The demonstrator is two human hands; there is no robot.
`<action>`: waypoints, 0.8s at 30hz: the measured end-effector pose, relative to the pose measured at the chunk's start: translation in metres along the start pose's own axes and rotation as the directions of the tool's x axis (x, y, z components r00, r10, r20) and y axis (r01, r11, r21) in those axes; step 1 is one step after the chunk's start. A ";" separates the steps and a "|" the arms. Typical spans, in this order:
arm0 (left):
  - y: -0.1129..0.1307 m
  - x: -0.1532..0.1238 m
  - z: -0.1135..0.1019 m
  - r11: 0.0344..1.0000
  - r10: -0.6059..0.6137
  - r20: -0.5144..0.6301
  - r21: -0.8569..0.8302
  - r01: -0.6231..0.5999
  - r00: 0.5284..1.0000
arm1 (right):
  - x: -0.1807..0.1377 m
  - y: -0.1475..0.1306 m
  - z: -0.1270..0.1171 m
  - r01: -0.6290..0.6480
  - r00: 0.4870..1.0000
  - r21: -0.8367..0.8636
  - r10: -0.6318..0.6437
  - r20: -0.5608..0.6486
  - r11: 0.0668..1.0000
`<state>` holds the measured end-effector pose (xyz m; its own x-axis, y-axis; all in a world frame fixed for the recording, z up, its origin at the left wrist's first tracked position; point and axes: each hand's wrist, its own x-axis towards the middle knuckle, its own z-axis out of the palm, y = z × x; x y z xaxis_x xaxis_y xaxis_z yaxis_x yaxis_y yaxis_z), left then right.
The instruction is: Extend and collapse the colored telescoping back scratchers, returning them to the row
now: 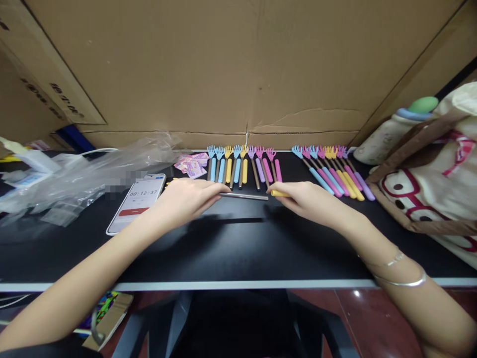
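My left hand [188, 197] and my right hand [303, 197] hold one telescopic back scratcher across the black table [238, 248]. Its metal rod [244, 196] stretches between them. My left fingers pinch the rod's left end. My right hand grips the yellow handle [278, 193]. Just behind, a row of back scratchers [242, 166] with blue, yellow, purple and pink handles lies side by side. A second row of back scratchers [333, 171] fans out to the right.
A phone [137, 201] showing a timer lies left of my left hand. Clear plastic bags [85, 174] and pink cards [193, 164] lie at the left. A cloth bag [436, 184] stands at the right. Cardboard [238, 69] walls the back.
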<state>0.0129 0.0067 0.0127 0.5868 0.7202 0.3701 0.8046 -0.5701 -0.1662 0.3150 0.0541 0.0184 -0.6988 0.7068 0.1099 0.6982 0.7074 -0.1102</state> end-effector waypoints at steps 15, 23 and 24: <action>0.000 -0.002 0.003 0.999 -0.038 0.033 0.001 0.038 0.999 | -0.001 -0.013 -0.001 0.034 0.999 -0.075 -0.031 0.041 0.997; 0.002 -0.001 0.002 0.999 -0.051 0.049 0.017 0.050 0.998 | -0.001 -0.017 -0.002 0.023 0.998 -0.103 -0.018 0.056 0.994; 0.002 -0.001 0.002 0.998 -0.052 0.050 0.022 0.051 0.997 | -0.001 -0.017 -0.002 0.025 0.998 -0.103 -0.019 0.059 0.994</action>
<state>0.0145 0.0055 0.0100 0.5483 0.7677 0.3318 0.8351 -0.5240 -0.1675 0.3040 0.0418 0.0218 -0.7196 0.6923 0.0537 0.6931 0.7208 -0.0049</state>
